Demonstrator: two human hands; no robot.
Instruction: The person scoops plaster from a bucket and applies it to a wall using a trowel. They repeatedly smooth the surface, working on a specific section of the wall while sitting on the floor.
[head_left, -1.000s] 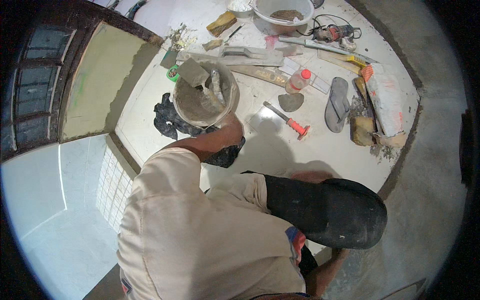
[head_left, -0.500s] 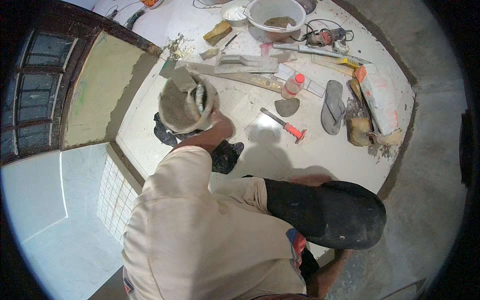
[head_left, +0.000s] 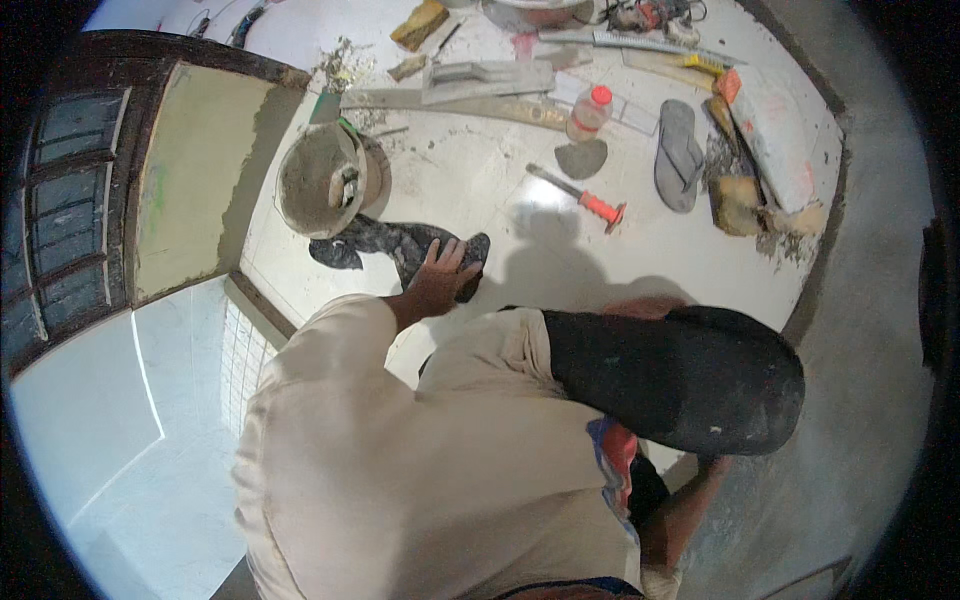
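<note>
My left hand (head_left: pixel 440 278) rests on a crumpled black sheet (head_left: pixel 400 243), its fingers spread over the right end. Whether the sheet is cloth or plastic I cannot tell. Just beyond it, at the left, stands a mortar-smeared bucket (head_left: pixel 303 182), with grey residue on its inner wall and a small dark and pale thing by its rim. My right forearm (head_left: pixel 682 510) runs up under my dark-clad knee (head_left: pixel 690 380). My right hand (head_left: pixel 712 466) is mostly hidden behind that leg, and its fingers do not show.
On the pale tiles lie a red-handled chisel (head_left: pixel 590 203), a red-capped bottle (head_left: pixel 589 115), a grey slipper (head_left: pixel 680 157), a plastering float (head_left: pixel 487 80) and a long straightedge (head_left: pixel 450 104). A white sack (head_left: pixel 770 145) and sponge (head_left: pixel 738 205) lie right. A dark-framed window (head_left: pixel 75 170) stands left.
My left hand has let go of the bucket and come back toward me onto the black sheet. The bucket has shifted left. The whole view has tilted slightly, so the floor things sit higher.
</note>
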